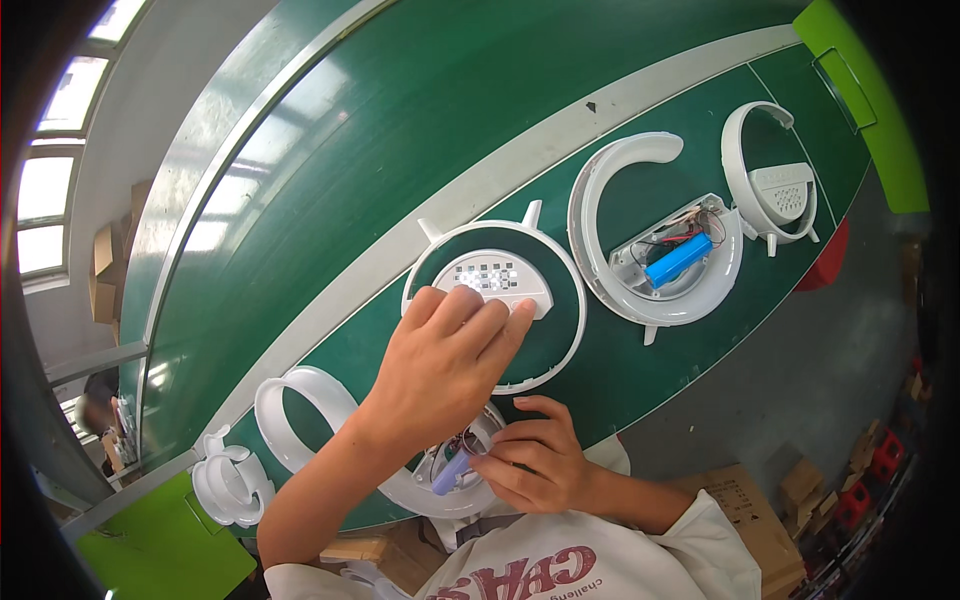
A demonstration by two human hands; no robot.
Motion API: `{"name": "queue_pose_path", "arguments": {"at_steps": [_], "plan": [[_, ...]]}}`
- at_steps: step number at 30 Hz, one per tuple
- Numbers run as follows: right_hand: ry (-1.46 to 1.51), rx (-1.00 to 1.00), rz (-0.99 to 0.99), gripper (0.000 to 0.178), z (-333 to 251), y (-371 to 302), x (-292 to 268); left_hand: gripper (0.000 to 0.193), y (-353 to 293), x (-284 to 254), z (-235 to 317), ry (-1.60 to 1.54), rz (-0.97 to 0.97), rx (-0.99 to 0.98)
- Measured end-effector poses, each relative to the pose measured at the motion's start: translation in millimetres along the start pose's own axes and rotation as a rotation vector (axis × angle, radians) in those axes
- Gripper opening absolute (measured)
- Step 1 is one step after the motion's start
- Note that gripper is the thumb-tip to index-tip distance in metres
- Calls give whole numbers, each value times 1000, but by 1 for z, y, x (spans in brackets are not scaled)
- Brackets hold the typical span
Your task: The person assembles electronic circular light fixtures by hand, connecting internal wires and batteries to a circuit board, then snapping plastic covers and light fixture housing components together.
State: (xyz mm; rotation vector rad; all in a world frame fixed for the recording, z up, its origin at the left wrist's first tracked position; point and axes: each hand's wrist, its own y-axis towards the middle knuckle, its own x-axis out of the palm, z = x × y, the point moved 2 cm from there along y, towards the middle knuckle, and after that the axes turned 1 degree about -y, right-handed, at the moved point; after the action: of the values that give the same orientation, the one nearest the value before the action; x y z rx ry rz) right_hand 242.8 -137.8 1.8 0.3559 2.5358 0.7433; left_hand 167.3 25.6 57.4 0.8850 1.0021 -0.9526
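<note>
My left hand [445,345] is bent over a white half-round panel [535,285] with glowing square lights. One finger rests near the panel's right corner, and the other fingers curl over its lower edge. The panel sits inside a white ring housing [578,310] with two short legs. Just below, my right hand [540,460] is at an opened white ring housing [420,497], its fingertips close together beside a purple cylindrical battery [452,474] and thin wires. My fingers hide whatever they pinch there. My left forearm covers part of this lower ring.
Right of my hands lies an open C-shaped housing [590,215] with a blue battery [678,260] and wires. Beyond it is another ring housing [735,165]. White curved parts [232,485] and another white ring [275,415] stand left. A green bin [870,110] adjoins the table's right end.
</note>
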Motion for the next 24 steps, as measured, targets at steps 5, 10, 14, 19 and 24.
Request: {"name": "queue_pose_path", "arguments": {"at_steps": [5, 10, 14, 19, 24], "plan": [[42, 11, -8, 35, 2, 0, 1, 53, 1, -1, 5, 129, -69, 59], [44, 13, -15, 36, 2, 1, -1, 49, 2, -14, -9, -39, -38, 6], [65, 14, -57, 38, -1, 0, -4, 52, -17, -30, -31, -223, 206, -371], [-83, 166, 20, 47, 0, 15, -34, 46, -46, -24, -52, -584, -39, -866], [-299, 315, -31, 55, 29, 37, -41, 32, -49, -6, -53, -849, -25, -965]]}}
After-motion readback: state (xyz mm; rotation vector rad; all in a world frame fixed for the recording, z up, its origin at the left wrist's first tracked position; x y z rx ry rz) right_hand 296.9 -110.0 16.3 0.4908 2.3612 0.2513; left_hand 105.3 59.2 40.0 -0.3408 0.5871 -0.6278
